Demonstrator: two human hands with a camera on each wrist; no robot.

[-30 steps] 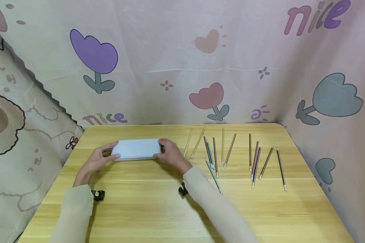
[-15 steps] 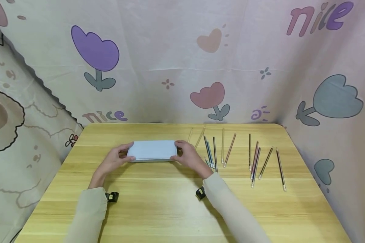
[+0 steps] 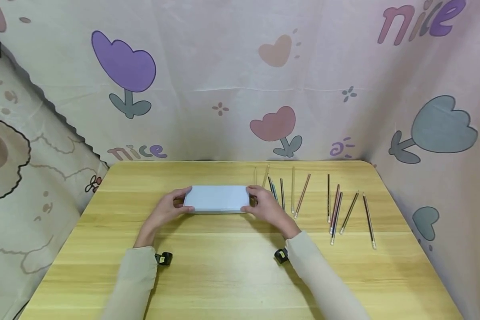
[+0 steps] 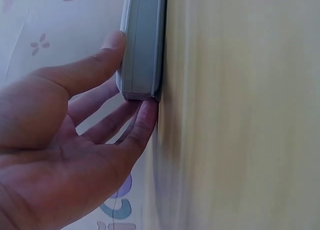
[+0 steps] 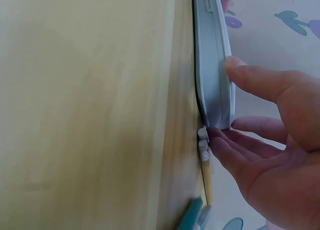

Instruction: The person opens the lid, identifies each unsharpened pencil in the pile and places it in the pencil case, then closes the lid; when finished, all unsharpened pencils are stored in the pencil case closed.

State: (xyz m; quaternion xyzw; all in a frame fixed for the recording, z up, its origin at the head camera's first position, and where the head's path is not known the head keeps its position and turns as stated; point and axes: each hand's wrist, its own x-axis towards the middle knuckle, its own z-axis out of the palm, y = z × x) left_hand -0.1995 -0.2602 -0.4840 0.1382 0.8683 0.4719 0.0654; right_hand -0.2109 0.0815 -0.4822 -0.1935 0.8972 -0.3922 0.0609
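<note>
A flat, pale blue-white pencil case (image 3: pixel 217 198), its lid down, lies lengthwise across the far middle of the table. My left hand (image 3: pixel 166 212) holds its left end, thumb at the near edge and fingers round the end. At the opposite end, my right hand (image 3: pixel 269 208) grips it the same way. The left wrist view shows the thumb on the case's (image 4: pixel 142 44) upper edge and fingertips low at its corner. In the right wrist view, white-tipped pencil ends (image 5: pixel 203 145) lie right by my right fingertips, and a small catch (image 5: pixel 209 4) shows on the case's front side.
Several pencils lie loose on the wooden table (image 3: pixel 224 275), some just behind and beside my right hand, such as a reddish pencil (image 3: pixel 302 195). Another group, including a dark pencil (image 3: pixel 369 221), lies farther right. A patterned curtain (image 3: pixel 208 58) hangs along the table's back edge.
Both hands have moved the pencil case to the right along the table, toward the pencils. My right hand and forearm now cover some of the nearer pencils.
</note>
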